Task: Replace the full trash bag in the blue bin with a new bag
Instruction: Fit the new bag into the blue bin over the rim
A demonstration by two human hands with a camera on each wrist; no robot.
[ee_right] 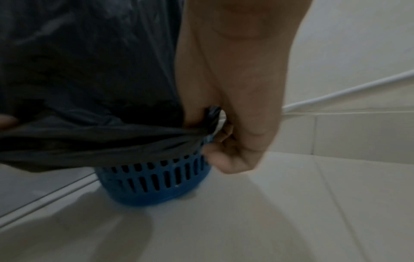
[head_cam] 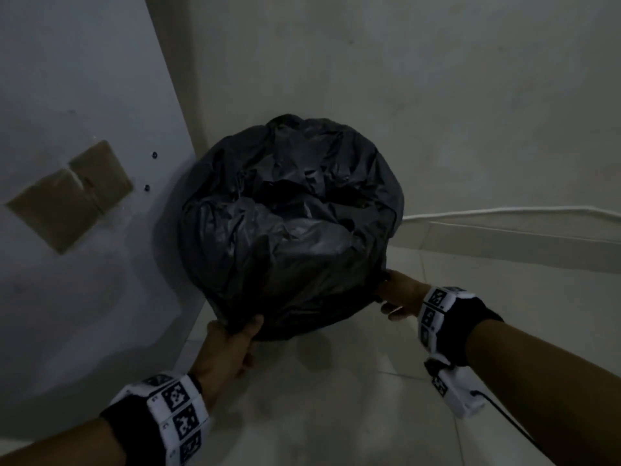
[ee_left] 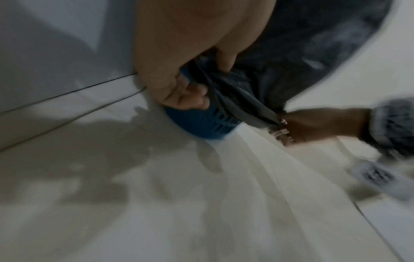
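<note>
A black trash bag (head_cam: 289, 223) is draped over the bin in the room's corner and hides it from the head view. The blue slotted bin (ee_right: 154, 184) (ee_left: 201, 124) shows below the bag's hem in both wrist views. My left hand (head_cam: 235, 338) (ee_left: 192, 88) pinches the bag's hem at its near left side. My right hand (head_cam: 393, 294) (ee_right: 224, 141) grips the hem at its right side, with a bunch of black plastic (ee_right: 212, 115) held between thumb and fingers. The hem is stretched taut between the two hands (ee_left: 246, 109).
The bin stands on a pale tiled floor (head_cam: 336, 398) in a corner, a grey panel (head_cam: 84, 163) to the left and a cream wall (head_cam: 437, 95) behind. A white cable (head_cam: 504, 211) runs along the wall's base on the right.
</note>
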